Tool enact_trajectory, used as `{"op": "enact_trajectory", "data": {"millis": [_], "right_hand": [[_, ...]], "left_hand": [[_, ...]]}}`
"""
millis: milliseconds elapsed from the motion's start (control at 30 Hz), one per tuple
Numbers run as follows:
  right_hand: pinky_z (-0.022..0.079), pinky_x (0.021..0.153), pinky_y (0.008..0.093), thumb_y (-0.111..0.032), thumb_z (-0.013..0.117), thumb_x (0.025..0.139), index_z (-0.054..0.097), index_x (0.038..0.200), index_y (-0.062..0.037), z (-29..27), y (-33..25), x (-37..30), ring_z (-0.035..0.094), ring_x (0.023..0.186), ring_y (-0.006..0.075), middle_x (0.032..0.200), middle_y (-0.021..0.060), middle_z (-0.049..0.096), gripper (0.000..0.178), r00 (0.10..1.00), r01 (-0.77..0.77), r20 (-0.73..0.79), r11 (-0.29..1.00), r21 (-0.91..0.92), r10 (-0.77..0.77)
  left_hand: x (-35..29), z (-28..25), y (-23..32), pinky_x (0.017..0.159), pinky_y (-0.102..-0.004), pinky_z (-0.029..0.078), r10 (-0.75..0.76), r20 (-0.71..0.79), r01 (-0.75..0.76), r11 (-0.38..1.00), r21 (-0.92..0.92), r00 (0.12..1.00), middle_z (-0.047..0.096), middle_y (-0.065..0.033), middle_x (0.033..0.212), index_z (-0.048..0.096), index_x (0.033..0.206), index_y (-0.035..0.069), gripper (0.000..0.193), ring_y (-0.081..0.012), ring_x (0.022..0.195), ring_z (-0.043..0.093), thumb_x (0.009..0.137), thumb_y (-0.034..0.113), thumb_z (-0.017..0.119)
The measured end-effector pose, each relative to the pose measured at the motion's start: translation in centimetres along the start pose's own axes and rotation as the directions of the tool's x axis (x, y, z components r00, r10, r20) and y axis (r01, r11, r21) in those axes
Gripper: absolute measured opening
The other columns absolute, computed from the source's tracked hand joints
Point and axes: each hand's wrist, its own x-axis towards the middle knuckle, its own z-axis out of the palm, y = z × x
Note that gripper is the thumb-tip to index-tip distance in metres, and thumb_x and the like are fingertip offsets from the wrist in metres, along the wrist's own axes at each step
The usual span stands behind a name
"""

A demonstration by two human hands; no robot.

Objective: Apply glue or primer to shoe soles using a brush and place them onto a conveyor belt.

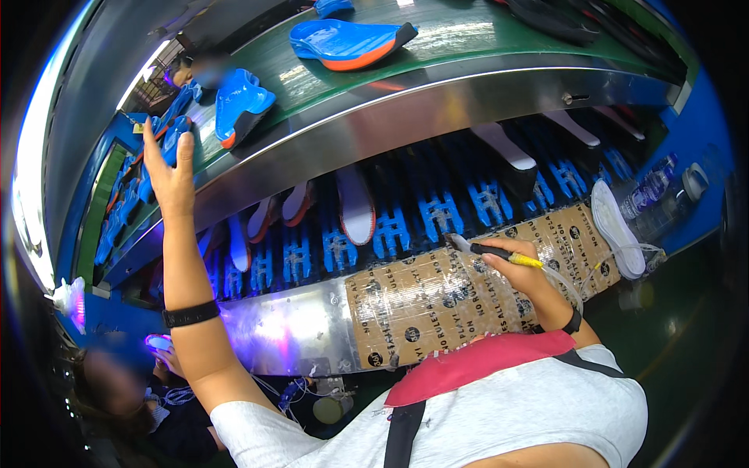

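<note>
My left hand (173, 178) is raised at the far left with thumb and fingers apart, holding nothing. It is nearest to the blue shoe soles (178, 134) on the green conveyor belt (292, 105). Closer to the middle of that belt lies another blue sole (238, 105) with a black and orange end. In my right hand (519, 269) is a brush (499, 253) with a dark handle and a yellow part, its bristles pointing left over the cardboard-covered bench (425, 304). A clear tube (563, 287) runs beside my right wrist.
Below the metal belt edge, shoe parts (355, 207) rest on a lower rack with blue holders (441, 214). A white sole (615, 226) and plastic bottles (663, 195) are at the right. A co-worker (117, 382) sits at the lower left, a lit object in hand.
</note>
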Motion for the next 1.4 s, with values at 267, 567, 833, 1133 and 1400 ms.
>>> {"op": "enact_trajectory", "data": {"millis": [267,567,833,1133,1400], "right_hand": [[0.046,0.06,0.0207,-0.005,0.065,0.074,0.064,0.1,-0.0011,0.1,-0.2,0.2,0.06,0.068,0.0094,0.081,0.0084,0.065,0.026,1.0,-0.006,0.002,1.0,-0.019,0.006],[0.045,0.06,0.0202,-0.006,0.065,0.075,0.064,0.098,-0.0011,-0.4,1.1,0.3,0.057,0.067,0.0084,0.08,0.0073,0.065,0.024,0.999,0.009,-0.035,0.999,-0.049,-0.011],[0.046,0.064,0.0219,-0.007,0.066,0.074,0.063,0.097,0.0016,-0.1,0.2,-0.4,0.059,0.072,0.0096,0.084,0.0088,0.066,0.025,0.999,-0.033,0.014,0.999,-0.04,0.033],[0.047,0.062,0.0222,-0.006,0.065,0.074,0.064,0.097,-0.0005,-0.1,0.4,-1.0,0.06,0.069,0.0102,0.083,0.0094,0.066,0.024,0.999,-0.028,-0.026,0.999,-0.046,0.027],[0.046,0.062,0.023,-0.009,0.065,0.075,0.064,0.096,-0.0005,-1.0,0.5,-1.0,0.059,0.07,0.0105,0.082,0.0093,0.065,0.023,0.999,-0.044,-0.03,0.998,-0.053,0.042]], "left_hand": [[0.4,4.8,5.2,0.097,-0.0392,0.033,0.103,0.147,-0.115,0.991,0.073,0.984,0.041,-0.0255,0.125,0.036,0.13,0.003,0.081,-0.036,0.116,0.041,0.067,0.04,0.072],[0.7,3.9,-1.1,0.096,-0.0347,0.033,-0.157,0.096,0.119,0.94,0.32,0.983,0.051,-0.0275,0.115,0.035,0.127,-0.008,0.093,-0.0342,0.112,0.047,0.065,0.052,0.07],[1.8,0.8,-10.4,0.096,-0.0439,0.033,0.046,-0.113,0.025,0.827,0.562,0.993,0.043,-0.0286,0.123,0.039,0.128,0.002,0.071,-0.0413,0.119,0.035,0.08,0.053,0.051],[2.6,-2.1,-14.4,0.089,-0.0365,0.04,-0.233,0.267,-0.003,0.748,0.664,0.935,0.055,-0.0181,0.114,0.053,0.116,0.005,0.049,-0.034,0.104,0.052,0.083,0.041,0.054],[-5.7,-5.1,-1.5,0.069,-0.0299,0.047,0.191,-0.652,-0.003,0.96,0.279,0.734,0.056,-0.013,0.089,0.056,0.102,-0.002,0.028,-0.0217,0.078,0.057,0.078,0.011,0.061]]}}
